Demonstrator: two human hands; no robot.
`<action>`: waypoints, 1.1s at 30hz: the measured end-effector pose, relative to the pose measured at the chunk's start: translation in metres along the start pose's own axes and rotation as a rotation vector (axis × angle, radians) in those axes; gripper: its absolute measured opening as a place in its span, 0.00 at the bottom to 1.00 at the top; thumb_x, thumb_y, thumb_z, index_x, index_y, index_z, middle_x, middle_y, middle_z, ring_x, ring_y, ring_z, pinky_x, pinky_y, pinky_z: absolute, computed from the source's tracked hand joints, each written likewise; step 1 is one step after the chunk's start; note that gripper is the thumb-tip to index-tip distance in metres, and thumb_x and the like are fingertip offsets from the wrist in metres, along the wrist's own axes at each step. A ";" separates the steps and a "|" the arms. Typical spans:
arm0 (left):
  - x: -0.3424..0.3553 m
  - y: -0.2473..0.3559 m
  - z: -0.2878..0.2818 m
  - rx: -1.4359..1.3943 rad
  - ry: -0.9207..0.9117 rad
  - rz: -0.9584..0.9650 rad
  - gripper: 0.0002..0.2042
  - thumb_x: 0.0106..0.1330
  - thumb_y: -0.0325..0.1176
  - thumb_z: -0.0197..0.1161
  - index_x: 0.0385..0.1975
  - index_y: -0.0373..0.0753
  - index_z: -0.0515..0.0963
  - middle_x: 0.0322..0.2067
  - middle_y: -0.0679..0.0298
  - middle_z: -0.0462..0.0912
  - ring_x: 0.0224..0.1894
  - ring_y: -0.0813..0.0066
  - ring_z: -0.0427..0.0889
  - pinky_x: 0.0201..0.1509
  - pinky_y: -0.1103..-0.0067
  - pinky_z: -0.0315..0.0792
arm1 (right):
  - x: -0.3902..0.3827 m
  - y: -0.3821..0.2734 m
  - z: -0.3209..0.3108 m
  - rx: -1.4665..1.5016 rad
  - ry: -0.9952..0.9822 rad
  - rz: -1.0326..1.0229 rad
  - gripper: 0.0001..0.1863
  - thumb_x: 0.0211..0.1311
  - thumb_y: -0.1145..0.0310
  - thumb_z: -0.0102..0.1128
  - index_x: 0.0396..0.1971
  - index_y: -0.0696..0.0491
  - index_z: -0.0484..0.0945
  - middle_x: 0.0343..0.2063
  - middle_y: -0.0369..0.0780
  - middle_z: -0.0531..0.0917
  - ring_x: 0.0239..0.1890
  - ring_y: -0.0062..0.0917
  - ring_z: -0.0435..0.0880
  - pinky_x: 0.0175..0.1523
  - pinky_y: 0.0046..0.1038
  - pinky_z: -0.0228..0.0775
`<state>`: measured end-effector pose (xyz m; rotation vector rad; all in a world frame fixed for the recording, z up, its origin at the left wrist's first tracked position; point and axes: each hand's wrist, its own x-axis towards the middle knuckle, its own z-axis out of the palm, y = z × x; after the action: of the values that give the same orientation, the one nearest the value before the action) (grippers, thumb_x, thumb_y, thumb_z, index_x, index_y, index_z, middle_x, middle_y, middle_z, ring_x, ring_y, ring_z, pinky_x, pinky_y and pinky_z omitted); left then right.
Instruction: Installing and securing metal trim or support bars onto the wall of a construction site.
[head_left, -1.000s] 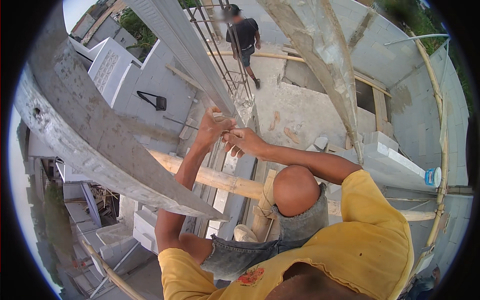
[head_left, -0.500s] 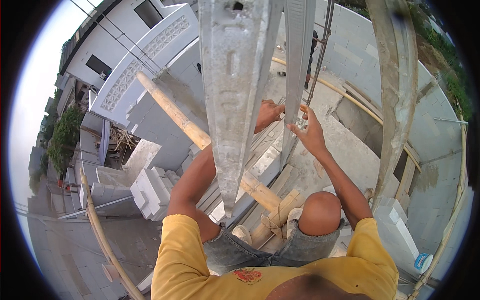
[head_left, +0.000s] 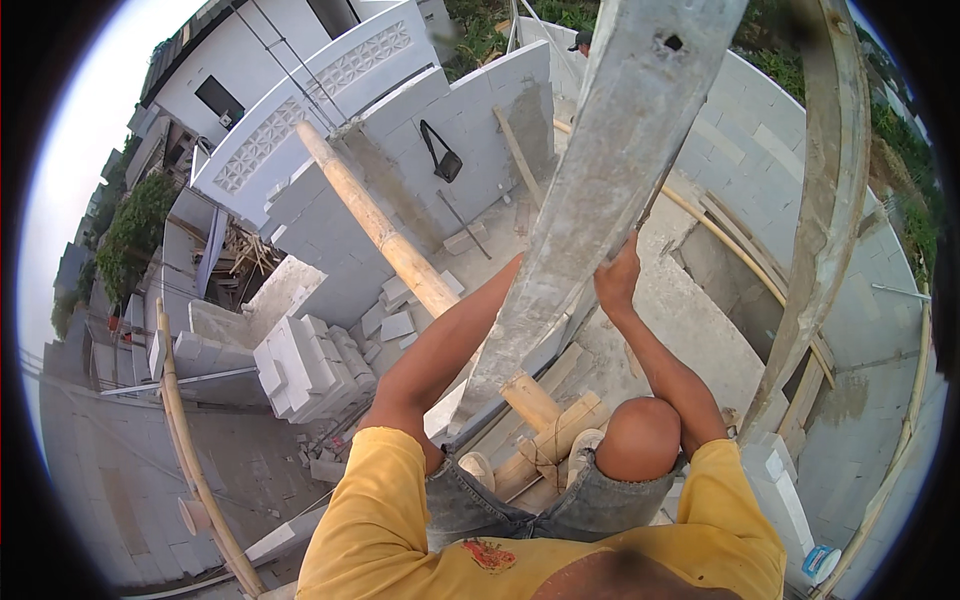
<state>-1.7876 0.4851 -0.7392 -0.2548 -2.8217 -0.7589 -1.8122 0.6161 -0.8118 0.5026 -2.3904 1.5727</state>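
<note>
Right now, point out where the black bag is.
In the head view, the black bag is upper left of centre, against the grey block wall, between the thick bamboo pole and the wide metal beam.

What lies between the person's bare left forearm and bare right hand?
In the head view, a long, stained grey metal beam slants between the left forearm and the right hand; the left hand is hidden behind it.

Beam (head_left: 598, 180) in front, bamboo pole (head_left: 392, 248) behind it, stacked blocks (head_left: 303, 368) left, bag (head_left: 446, 165) on wall (head_left: 495, 95) beyond
</note>
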 end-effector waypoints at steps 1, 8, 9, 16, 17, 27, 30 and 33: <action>-0.006 -0.002 0.006 -0.214 -0.011 -0.141 0.08 0.62 0.32 0.57 0.35 0.34 0.75 0.33 0.53 0.83 0.35 0.53 0.82 0.41 0.66 0.74 | 0.000 0.001 0.002 0.003 0.003 -0.008 0.21 0.54 0.64 0.64 0.41 0.60 0.66 0.29 0.51 0.79 0.36 0.47 0.80 0.40 0.41 0.69; -0.042 -0.025 0.056 -0.596 0.092 -0.144 0.22 0.60 0.34 0.59 0.51 0.28 0.67 0.34 0.47 0.82 0.38 0.54 0.82 0.45 0.69 0.73 | -0.002 0.005 -0.001 -0.014 -0.038 0.004 0.22 0.58 0.61 0.62 0.42 0.61 0.64 0.32 0.52 0.78 0.38 0.47 0.79 0.42 0.41 0.68; -0.045 -0.023 0.054 -0.410 0.213 0.004 0.23 0.60 0.34 0.60 0.52 0.29 0.66 0.34 0.48 0.82 0.39 0.56 0.82 0.46 0.69 0.73 | -0.002 0.005 -0.002 -0.016 -0.031 0.006 0.22 0.58 0.61 0.62 0.42 0.61 0.64 0.32 0.52 0.78 0.38 0.47 0.79 0.42 0.41 0.68; -0.043 0.002 0.027 -0.548 -0.235 -0.309 0.23 0.61 0.35 0.61 0.53 0.29 0.66 0.32 0.53 0.82 0.38 0.65 0.81 0.44 0.73 0.72 | 0.001 0.020 -0.024 0.190 -0.315 -0.015 0.26 0.61 0.59 0.61 0.47 0.62 0.63 0.39 0.52 0.78 0.45 0.43 0.79 0.48 0.37 0.68; -0.044 0.005 0.027 -0.541 -0.270 -0.341 0.21 0.62 0.36 0.59 0.51 0.29 0.69 0.30 0.56 0.81 0.35 0.68 0.80 0.41 0.75 0.72 | 0.002 0.024 -0.030 0.179 -0.388 0.026 0.26 0.61 0.58 0.61 0.48 0.62 0.63 0.40 0.52 0.78 0.45 0.42 0.79 0.49 0.37 0.68; -0.053 0.028 0.034 -0.611 -0.398 -0.397 0.16 0.68 0.39 0.51 0.42 0.35 0.79 0.22 0.66 0.75 0.24 0.80 0.73 0.31 0.79 0.69 | 0.023 0.039 -0.067 0.497 -0.779 0.158 0.36 0.49 0.78 0.50 0.64 0.58 0.58 0.64 0.46 0.63 0.67 0.33 0.60 0.72 0.36 0.47; -0.055 0.030 0.038 -0.661 -0.385 -0.335 0.16 0.68 0.40 0.50 0.43 0.35 0.79 0.21 0.67 0.74 0.24 0.80 0.72 0.30 0.79 0.69 | 0.020 0.043 -0.066 0.506 -0.720 0.196 0.36 0.56 0.69 0.59 0.65 0.58 0.57 0.64 0.47 0.63 0.67 0.34 0.61 0.71 0.36 0.49; -0.055 0.020 0.030 -0.669 -0.413 -0.391 0.16 0.69 0.41 0.51 0.42 0.36 0.79 0.20 0.67 0.72 0.24 0.80 0.72 0.31 0.79 0.69 | 0.021 0.044 -0.069 0.411 -0.758 0.078 0.37 0.58 0.66 0.62 0.64 0.60 0.57 0.61 0.49 0.66 0.64 0.35 0.64 0.67 0.36 0.57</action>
<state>-1.7349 0.5110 -0.7686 0.0624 -2.9058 -1.9329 -1.8490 0.6927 -0.8137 1.2998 -2.5725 2.2259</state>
